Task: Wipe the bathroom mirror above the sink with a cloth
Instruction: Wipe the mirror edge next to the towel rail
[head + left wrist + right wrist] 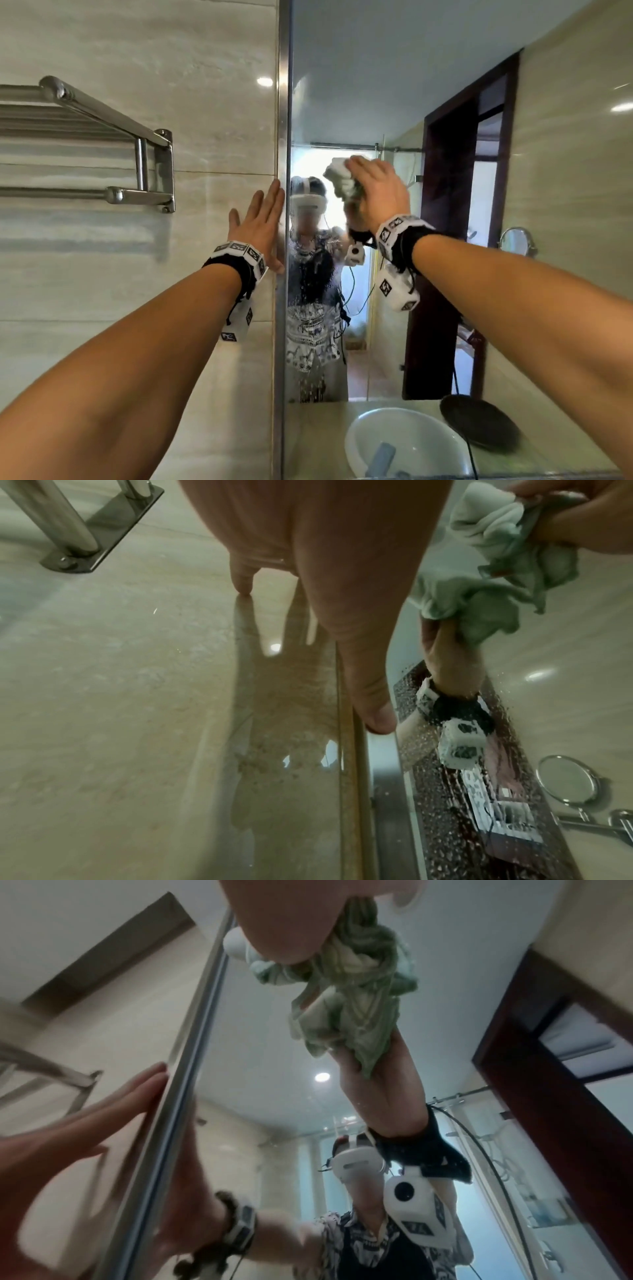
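Note:
The large wall mirror (445, 85) fills the right side of the head view, with a metal frame edge (283, 102) at its left. My right hand (376, 192) grips a bunched pale green cloth (340, 178) and presses it against the glass, a little right of the frame edge. In the right wrist view the cloth (346, 982) hangs crumpled below my fingers. My left hand (262, 219) lies flat with straight fingers on the tiled wall (171, 68), beside the mirror's frame. Water droplets (441, 831) speckle the lower glass.
A steel towel rack (102, 144) juts from the wall at the left. Reflected in the mirror are a white basin (404, 442), a black round object (479, 428), a dark door frame (493, 171) and a small round mirror (515, 241).

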The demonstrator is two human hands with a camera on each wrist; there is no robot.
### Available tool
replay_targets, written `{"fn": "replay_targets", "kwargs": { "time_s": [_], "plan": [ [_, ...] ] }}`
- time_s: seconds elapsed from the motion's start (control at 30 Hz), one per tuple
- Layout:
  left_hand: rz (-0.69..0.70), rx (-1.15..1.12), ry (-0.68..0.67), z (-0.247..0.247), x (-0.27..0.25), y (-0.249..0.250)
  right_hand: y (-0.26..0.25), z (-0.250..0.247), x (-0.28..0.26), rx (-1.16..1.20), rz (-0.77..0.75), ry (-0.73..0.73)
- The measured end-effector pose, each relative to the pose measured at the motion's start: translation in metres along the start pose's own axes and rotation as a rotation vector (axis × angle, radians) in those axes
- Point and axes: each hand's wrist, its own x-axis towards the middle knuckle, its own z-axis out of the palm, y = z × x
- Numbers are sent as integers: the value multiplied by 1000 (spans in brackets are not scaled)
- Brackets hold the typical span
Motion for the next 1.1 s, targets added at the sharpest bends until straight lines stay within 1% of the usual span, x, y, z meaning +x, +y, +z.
{"fn": "replay_targets", "kwargs": {
  "time_s": [0.1,0.23,0.37,0.47,0.57,0.7,0.8,0.87,0.93,1.0,1.07,1.1],
  "plan": [
    [-5,13,2,1,0,-1,19,9,18,-5,79,53],
    [9,24,25,4,1,-4,12,41,4,38,152,117],
    [27,-4,52,7,-4,-6,8,52,-18,27,131,88],
    [28,-24,107,16,-16,-6,1,53,-35,-18,116,55],
    [63,-45,149,28,-28,-5,-10,55,-57,-69,76,59],
    [73,-38,27,43,-35,-3,-23,71,-105,-125,18,6],
    [46,-27,19,46,-35,2,-28,81,-141,-145,-47,-93],
    [24,-19,16,44,-37,5,-29,77,-153,-144,-83,-164],
    [5,-23,8,41,-39,8,-27,69,-156,-100,-112,-242],
    [6,-47,-21,36,-40,12,-23,61,-158,-3,-138,-304],
    [17,-54,-38,30,-41,14,-21,47,-153,119,-126,-326],
    [24,-57,-38,29,-42,14,-21,40,-147,163,-94,-312]
  ]
}}
